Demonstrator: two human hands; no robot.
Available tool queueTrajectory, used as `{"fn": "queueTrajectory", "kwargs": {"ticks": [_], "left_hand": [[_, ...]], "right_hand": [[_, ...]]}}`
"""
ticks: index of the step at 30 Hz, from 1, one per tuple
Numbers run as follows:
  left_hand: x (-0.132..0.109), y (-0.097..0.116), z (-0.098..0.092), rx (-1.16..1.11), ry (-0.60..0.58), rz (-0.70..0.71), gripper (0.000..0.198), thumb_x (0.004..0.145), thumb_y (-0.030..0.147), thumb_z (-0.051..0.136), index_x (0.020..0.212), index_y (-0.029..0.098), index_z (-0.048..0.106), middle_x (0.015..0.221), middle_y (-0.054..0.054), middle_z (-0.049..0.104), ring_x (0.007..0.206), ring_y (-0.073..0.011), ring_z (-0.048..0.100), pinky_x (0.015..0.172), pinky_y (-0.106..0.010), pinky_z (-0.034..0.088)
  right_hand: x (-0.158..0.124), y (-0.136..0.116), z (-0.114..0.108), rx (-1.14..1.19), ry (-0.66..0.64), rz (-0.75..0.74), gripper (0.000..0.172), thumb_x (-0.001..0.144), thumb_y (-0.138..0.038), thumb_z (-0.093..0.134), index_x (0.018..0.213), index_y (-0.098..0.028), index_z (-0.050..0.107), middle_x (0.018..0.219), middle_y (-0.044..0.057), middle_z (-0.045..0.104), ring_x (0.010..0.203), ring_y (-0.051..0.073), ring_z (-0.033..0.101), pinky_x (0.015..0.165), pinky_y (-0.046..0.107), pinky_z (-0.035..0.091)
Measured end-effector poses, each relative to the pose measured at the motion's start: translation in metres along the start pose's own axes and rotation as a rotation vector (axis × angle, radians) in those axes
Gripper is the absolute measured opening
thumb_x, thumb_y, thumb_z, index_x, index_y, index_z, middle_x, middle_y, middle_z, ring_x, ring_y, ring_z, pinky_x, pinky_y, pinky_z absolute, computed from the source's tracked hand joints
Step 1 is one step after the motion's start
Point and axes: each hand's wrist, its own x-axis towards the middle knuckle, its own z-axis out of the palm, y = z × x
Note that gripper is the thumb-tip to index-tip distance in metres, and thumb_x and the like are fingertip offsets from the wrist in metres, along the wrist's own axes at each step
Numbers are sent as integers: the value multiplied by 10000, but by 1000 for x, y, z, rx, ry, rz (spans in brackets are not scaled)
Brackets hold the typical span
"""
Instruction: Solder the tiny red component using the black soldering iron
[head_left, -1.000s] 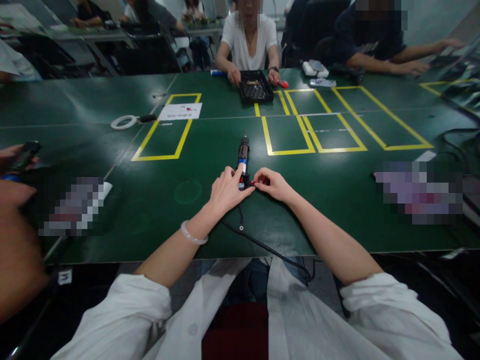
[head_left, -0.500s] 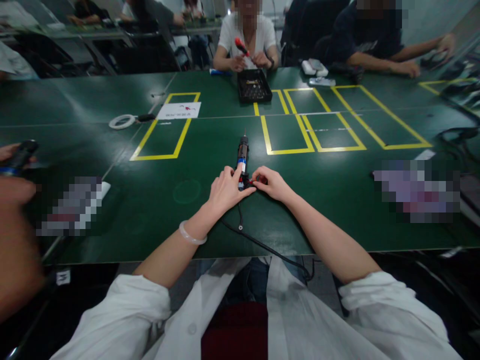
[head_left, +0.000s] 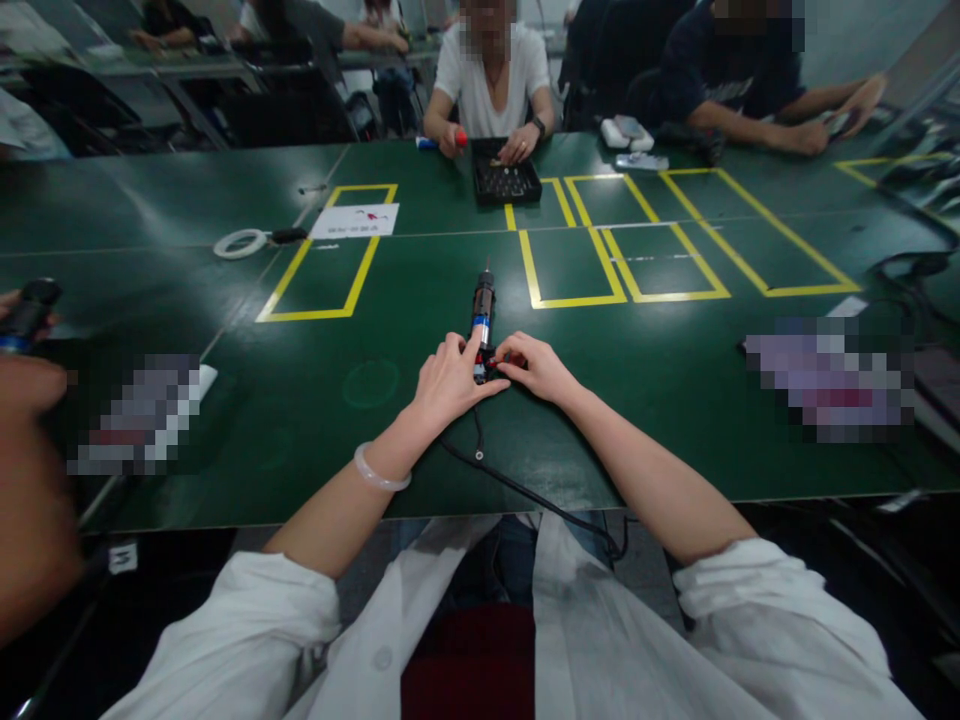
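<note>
The co-worker's (head_left: 491, 75) red-handled tool (head_left: 461, 139) has lowered beside the black rectangular tray (head_left: 508, 193). On the green desk (head_left: 675, 420), the left hand (head_left: 446, 382) holds the black, blue-banded cylindrical power screwdriver (head_left: 484, 300), apparently steadying it for the right hand (head_left: 541, 366) at its rear, whose grip I cannot tell.

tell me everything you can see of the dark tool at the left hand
The dark tool is slim and roughly cylindrical, with a thin tip pointing away from the wearer, a brownish middle and a shiny blue-and-silver band; it looks like plastic and metal. It appears to lie on the green table. The left hand holds its near end, partly hiding it. The right hand has its fingertips beside some red there; their exact grip is unclear.
</note>
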Motion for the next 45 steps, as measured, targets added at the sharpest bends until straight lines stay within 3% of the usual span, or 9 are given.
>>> {"fn": "queueTrajectory", "kwargs": {"ticks": [8,19,25,31,37,41,45], "left_hand": [[1,0,0,-4,-17,-12,914,853,685,564,1578,235,238,1274,-166,479,1100,-314,555,859,-364,464],[4,8,-2,9,17,-65,748,946,588,452,1568,213,273,1221,-168,503,1079,-311,552,857,-377,463],[5,-9,-2,24,30,-43,689,950,528,452,1569,279,281,1225,-147,492,1072,-299,541,835,-376,484],[3,-59,-8,47,-9,-121,708,939,581,399,1581,313,265,1305,-158,453,1140,-330,512,849,-411,503],[-1,-147,-14,73,-28,-344,741,941,640,340,1580,268,287,1316,-181,446,1158,-362,491,895,-453,474],[-6,-205,-20,102,-18,-452,704,972,631,301,1567,255,279,1313,-150,443,1116,-313,480,934,-431,439],[-7,-248,-26,177,-27,-584,669,982,627,270,1540,259,299,1321,-121,453,1101,-279,453,950,-398,404]], "right_hand": [[0,-2,3,-14,58,25,61,874,-204,629,903,-192,681,987,53,570,784,153,554,765,306,476],[-6,-12,-2,65,100,125,170,906,-250,554,964,-176,696,872,37,714,714,149,597,708,288,466],[-6,-5,2,141,27,133,183,869,-248,586,1029,-182,646,926,32,696,714,134,578,709,277,472],[-6,4,2,253,50,190,230,875,-287,583,1077,-181,609,949,49,699,755,140,613,746,296,502],[-6,3,1,257,29,217,190,867,-277,581,1025,-181,624,884,33,696,737,139,627,739,293,504],[-6,0,1,218,10,210,178,863,-265,575,993,-168,649,839,30,704,711,138,616,709,279,481],[-6,0,1,195,1,206,173,860,-267,574,972,-166,658,825,27,708,687,133,595,681,266,461]]}}
